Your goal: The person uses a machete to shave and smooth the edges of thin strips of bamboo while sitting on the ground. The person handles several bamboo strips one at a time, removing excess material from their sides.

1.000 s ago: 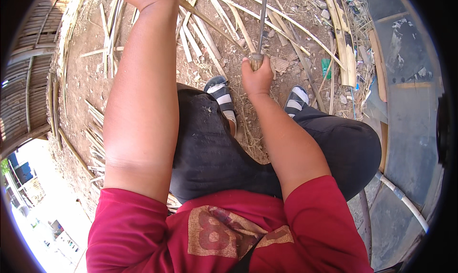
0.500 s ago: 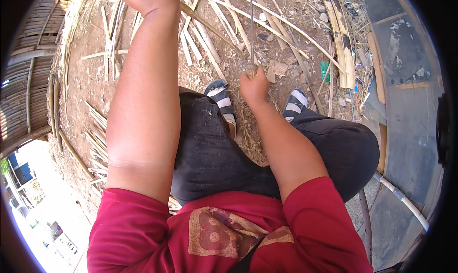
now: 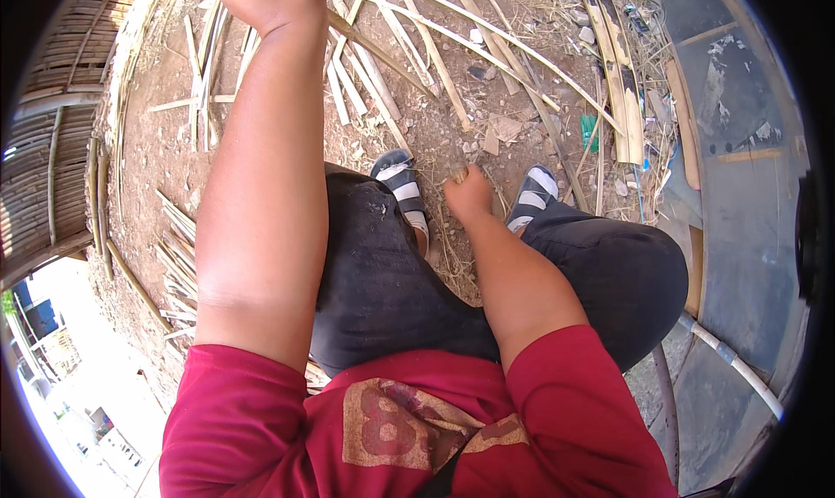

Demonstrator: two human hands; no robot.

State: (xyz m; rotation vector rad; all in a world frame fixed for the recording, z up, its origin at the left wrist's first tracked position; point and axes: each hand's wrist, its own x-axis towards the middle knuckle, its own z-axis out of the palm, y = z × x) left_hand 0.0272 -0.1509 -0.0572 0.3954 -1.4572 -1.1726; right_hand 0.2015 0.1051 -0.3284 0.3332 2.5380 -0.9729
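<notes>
My left hand (image 3: 271, 0) reaches far forward to the top edge of the head view, where its fingers are cut off. What it holds, if anything, does not show. A brown bamboo stick (image 3: 383, 47) runs out from behind its wrist toward the middle of the ground. Low between my two sandalled feet, my right hand (image 3: 470, 197) is closed in a fist around the wooden handle of a knife (image 3: 459, 175). Only the handle's end shows; the blade cannot be made out now.
Split bamboo strips (image 3: 522, 41) lie scattered ahead on the dirt, with a bundle (image 3: 178, 254) at the left. Thick bamboo pieces (image 3: 619, 80) lie front right. A dark panel (image 3: 739, 211) stands along my right, a slatted bamboo wall (image 3: 52, 124) along the left.
My right hand has come down and nearer to me with the knife. The long thin blade that pointed up ahead no longer shows. My left arm is almost unmoved.
</notes>
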